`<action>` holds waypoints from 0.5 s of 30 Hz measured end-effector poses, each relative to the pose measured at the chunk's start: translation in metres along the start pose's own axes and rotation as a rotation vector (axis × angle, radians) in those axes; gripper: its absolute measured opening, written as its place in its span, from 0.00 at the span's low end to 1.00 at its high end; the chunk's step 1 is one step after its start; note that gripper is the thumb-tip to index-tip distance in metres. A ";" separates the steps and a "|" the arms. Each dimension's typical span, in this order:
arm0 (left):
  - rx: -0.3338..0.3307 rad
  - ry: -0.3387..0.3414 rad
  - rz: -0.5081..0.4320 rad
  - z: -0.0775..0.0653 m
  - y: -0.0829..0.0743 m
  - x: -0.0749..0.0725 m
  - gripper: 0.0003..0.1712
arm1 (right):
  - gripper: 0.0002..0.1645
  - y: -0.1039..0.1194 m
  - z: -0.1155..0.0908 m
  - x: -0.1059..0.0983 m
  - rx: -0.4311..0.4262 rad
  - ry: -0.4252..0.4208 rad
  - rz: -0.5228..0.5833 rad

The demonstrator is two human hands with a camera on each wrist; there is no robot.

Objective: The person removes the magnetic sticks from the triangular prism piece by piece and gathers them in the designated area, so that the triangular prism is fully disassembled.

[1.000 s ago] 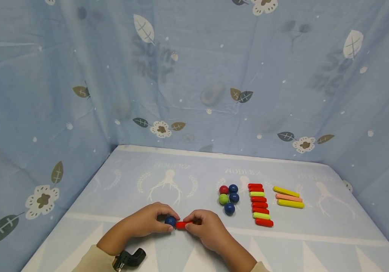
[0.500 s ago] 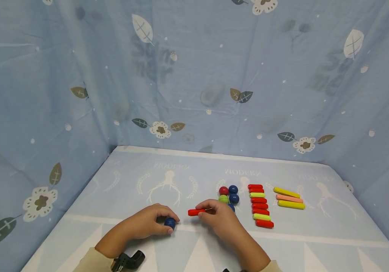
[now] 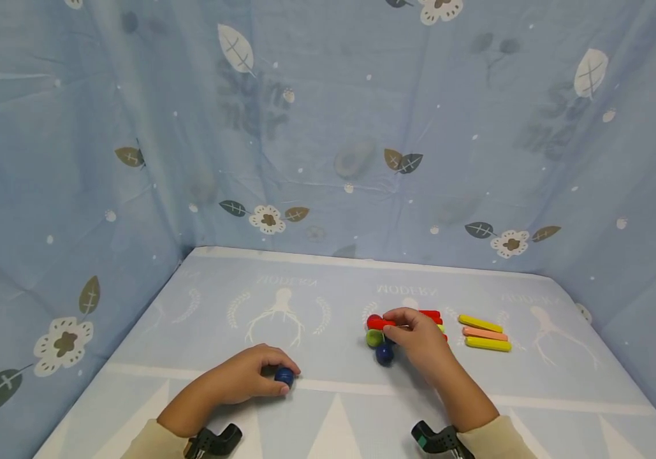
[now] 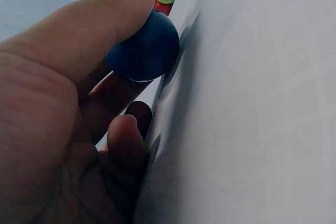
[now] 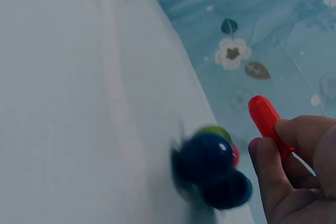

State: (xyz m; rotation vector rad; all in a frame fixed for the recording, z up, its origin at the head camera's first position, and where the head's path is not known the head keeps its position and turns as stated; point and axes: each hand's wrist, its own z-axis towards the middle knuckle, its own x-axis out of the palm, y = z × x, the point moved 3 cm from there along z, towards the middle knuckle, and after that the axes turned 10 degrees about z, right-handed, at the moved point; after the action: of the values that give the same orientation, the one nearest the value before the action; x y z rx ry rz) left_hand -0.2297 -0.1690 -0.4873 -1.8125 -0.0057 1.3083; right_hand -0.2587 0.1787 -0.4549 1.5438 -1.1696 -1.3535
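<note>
My left hand (image 3: 250,377) grips a dark blue ball (image 3: 284,377) low at the table, between thumb and fingers. In the left wrist view the same blue ball (image 4: 149,48) sits under the thumb. My right hand (image 3: 424,341) pinches a short red stick (image 3: 379,324), which the right wrist view shows as ribbed (image 5: 266,120). That stick is held over a cluster of balls, partly covering the red ball (image 3: 371,317). A green ball (image 3: 374,338) and a blue ball (image 3: 384,355) lie just below it. Other blue balls are mostly hidden by the right hand.
Behind the right hand lies a row of short red and lime sticks (image 3: 431,313), mostly covered. Farther right are two yellow sticks (image 3: 488,344) with an orange stick (image 3: 485,333) between them. A blue patterned curtain (image 3: 328,127) surrounds the table (image 3: 328,421).
My right hand has carried the red stick away from the blue ball in my left hand, rightward and back to the ball cluster. The left hand keeps its grip in nearly the same place.
</note>
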 end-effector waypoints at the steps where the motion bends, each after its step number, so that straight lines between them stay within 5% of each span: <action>1: -0.001 0.001 -0.001 0.000 0.000 0.000 0.15 | 0.13 0.001 0.003 -0.007 0.008 -0.011 -0.026; 15: -0.008 0.006 0.004 0.002 0.000 -0.001 0.15 | 0.21 -0.003 0.046 -0.076 0.082 -0.082 -0.172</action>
State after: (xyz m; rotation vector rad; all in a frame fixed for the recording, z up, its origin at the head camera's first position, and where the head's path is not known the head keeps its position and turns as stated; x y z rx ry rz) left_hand -0.2311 -0.1679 -0.4866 -1.8238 -0.0045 1.3071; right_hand -0.3049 0.2532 -0.4420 1.6941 -1.1767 -1.5096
